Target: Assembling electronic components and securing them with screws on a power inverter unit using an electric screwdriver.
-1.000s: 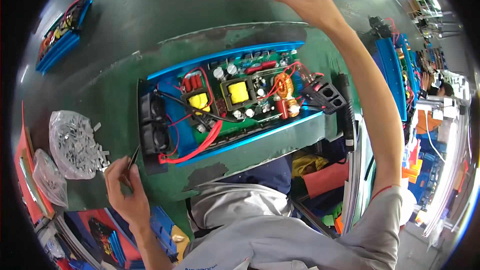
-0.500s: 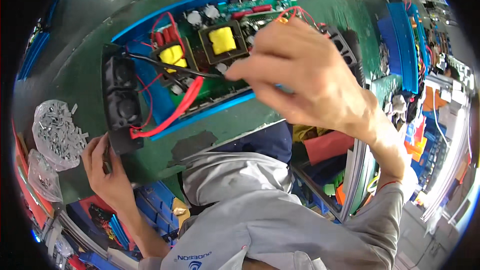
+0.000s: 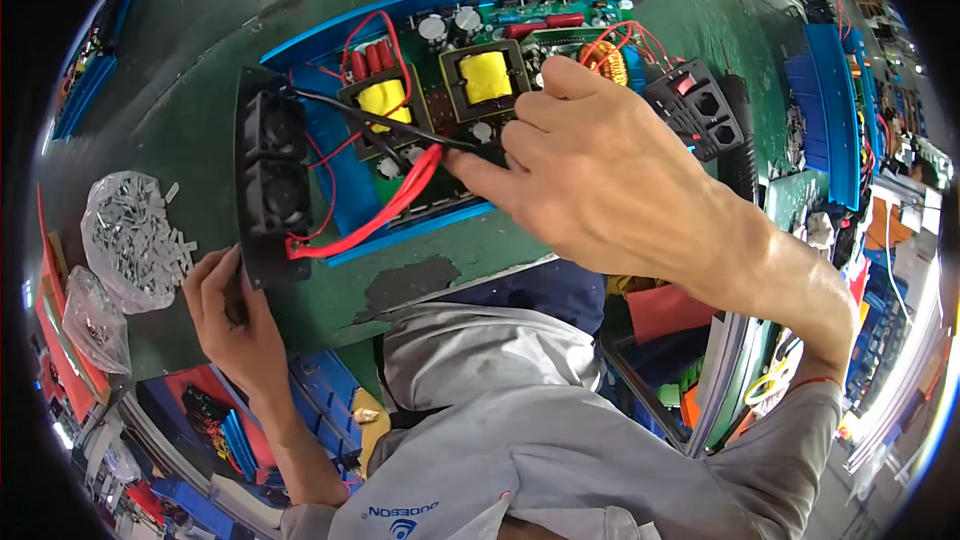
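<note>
An open blue metal housing [image 3: 450,2] lies before me, with a green circuit board [image 3: 455,185] inside. Two yellow-wrapped transformers stand on the board, the larger one [image 3: 486,77] near the middle. At the left end a black panel [image 3: 275,265] carries two fans [image 3: 277,196]. My left hand [image 3: 238,325] is closed around this panel's lower corner. Over the board, my right hand [image 3: 610,165] has its fingers curled on the black wires [image 3: 375,120], their ends hidden by it. Its index fingertip meets the thick red wires [image 3: 400,202].
A black socket panel [image 3: 695,108] and a copper coil [image 3: 606,62] sit at the housing's right end. Left of me lies a clear bag of small grey metal pieces [image 3: 135,240], a smaller bag [image 3: 95,320] beside it. Another blue housing [image 3: 835,115] stands far right.
The view has shifted, so the housing appears farther right. My right hand has lowered and turned, its index finger now stretched toward the red wires. My left hand keeps its hold on the panel corner.
</note>
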{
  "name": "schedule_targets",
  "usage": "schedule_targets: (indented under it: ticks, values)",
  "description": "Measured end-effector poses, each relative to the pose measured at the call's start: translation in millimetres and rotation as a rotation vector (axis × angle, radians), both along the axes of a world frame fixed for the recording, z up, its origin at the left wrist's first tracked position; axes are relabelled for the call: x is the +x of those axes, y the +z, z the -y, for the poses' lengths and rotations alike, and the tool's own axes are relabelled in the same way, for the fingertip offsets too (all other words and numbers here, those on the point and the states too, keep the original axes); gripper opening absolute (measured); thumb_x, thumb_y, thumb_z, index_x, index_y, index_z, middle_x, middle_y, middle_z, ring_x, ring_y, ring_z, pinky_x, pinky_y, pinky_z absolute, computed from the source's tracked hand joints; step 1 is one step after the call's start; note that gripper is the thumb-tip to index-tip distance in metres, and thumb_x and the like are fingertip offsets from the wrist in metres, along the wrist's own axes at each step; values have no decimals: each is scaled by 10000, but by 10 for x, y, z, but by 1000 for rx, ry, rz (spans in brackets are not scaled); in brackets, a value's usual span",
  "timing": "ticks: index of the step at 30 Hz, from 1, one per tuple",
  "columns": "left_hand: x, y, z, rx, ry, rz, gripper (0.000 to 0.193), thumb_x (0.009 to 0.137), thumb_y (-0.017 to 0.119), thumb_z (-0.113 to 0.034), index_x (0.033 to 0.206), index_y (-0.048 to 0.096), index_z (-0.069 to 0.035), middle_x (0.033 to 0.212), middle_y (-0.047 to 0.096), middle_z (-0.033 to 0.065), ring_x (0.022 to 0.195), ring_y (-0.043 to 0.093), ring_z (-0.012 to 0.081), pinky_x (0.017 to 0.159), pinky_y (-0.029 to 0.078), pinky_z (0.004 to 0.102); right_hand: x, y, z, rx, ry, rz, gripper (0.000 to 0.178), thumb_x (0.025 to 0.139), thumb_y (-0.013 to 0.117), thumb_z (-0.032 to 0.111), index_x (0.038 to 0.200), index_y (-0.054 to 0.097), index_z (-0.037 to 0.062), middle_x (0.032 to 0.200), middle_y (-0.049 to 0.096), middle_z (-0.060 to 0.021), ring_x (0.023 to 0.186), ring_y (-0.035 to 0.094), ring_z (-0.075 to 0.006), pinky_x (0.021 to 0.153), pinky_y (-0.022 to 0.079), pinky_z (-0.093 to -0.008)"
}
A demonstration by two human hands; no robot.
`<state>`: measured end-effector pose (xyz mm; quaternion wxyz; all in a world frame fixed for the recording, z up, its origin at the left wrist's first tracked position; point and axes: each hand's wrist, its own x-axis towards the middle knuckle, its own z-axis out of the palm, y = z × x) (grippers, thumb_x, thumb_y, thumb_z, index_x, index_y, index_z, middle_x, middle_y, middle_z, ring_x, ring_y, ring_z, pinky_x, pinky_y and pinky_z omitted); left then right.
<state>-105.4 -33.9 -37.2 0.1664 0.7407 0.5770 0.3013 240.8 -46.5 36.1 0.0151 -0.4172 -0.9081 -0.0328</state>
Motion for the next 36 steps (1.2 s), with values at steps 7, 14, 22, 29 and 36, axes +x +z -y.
schedule_targets:
  ticks: [7, 14, 22, 29, 36]
  values:
    - [-14, -45, 5, 33, 10, 52, 236, 925, 623, 72, 1134, 695, -7, 1119, 605, 70, 762, 545, 65, 589, 396, 202, 1, 32, -43, -143, -40, -22, 173, 902, 593, 177, 861, 738, 91, 591, 598, -40, 582, 599, -232, 770, 448, -342]
    - [49, -58, -26, 41, 27, 49, 183, 930, 679, 14, 1110, 699, -10, 1088, 616, 76, 768, 557, 85, 595, 408, 210, 134, 57, -33, -368, -180, -472, 323, 824, 580, 1, 1109, 726, 44, 668, 580, -31, 651, 548, -212, 732, 430, -360]
    - [-41, -99, -15, 72, -8, 3, 179, 948, 627, 13, 1125, 649, 3, 1164, 587, 110, 943, 606, 192, 774, 489, 275, 344, 367, -530, -856, -603, -1124, 336, 962, 454, 84, 1159, 718, 16, 649, 445, 45, 597, 373, -44, 550, 307, -239]
    - [200, 16, -93, 170, -37, 24, 164, 902, 701, 5, 1060, 665, -22, 1054, 618, 120, 869, 637, 238, 672, 500, 310, 1483, -541, -1752, 248, -305, -553, 374, 957, 470, 104, 1253, 698, 124, 751, 693, -134, 708, 688, -232, 639, 527, -380]
    - [60, 70, -47, 143, 7, 12, 168, 876, 710, 12, 1028, 657, -37, 1034, 631, 137, 895, 643, 290, 727, 524, 352, 1864, -270, -1455, 55, -759, 354, 308, 937, 526, 180, 1197, 682, 127, 839, 727, -169, 791, 710, -389, 674, 553, -502]
